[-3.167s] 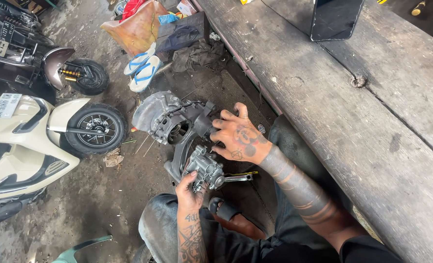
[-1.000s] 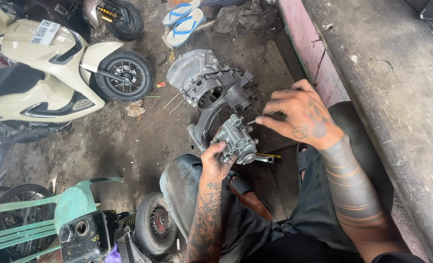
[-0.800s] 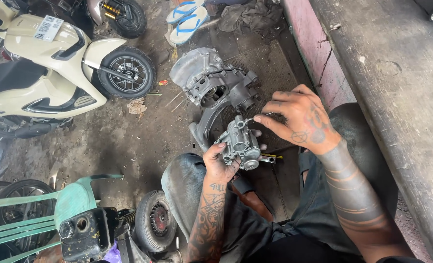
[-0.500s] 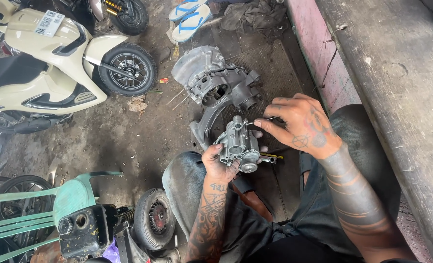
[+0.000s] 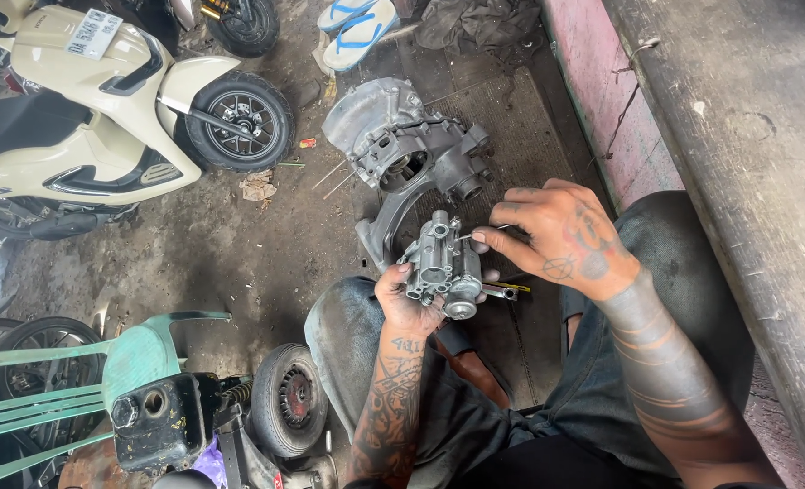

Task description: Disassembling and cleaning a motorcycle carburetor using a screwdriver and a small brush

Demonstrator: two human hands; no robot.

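Observation:
My left hand [image 5: 400, 303] grips a small grey metal carburettor [image 5: 440, 267] from below, above my left knee. My right hand [image 5: 561, 237] pinches a thin metal pin [image 5: 490, 231] between thumb and forefinger, with its tip at the top right of the carburettor. Just beyond, a larger grey engine casing [image 5: 393, 149] lies on the dirty floor. A wrench with a yellow mark [image 5: 508, 290] lies on the floor under my hands.
A cream scooter [image 5: 103, 109] stands at the upper left, its tyre near the casing. A green plastic chair [image 5: 76, 380] and a small wheel [image 5: 284, 409] are at the lower left. Blue sandals [image 5: 357, 27] lie at the top. A long wooden bench [image 5: 737, 181] runs along the right.
My right hand has come away from the engine casing, picked up the thin pin and brought it to the carburettor. My left hand has turned the carburettor slightly. The view shifted left and down.

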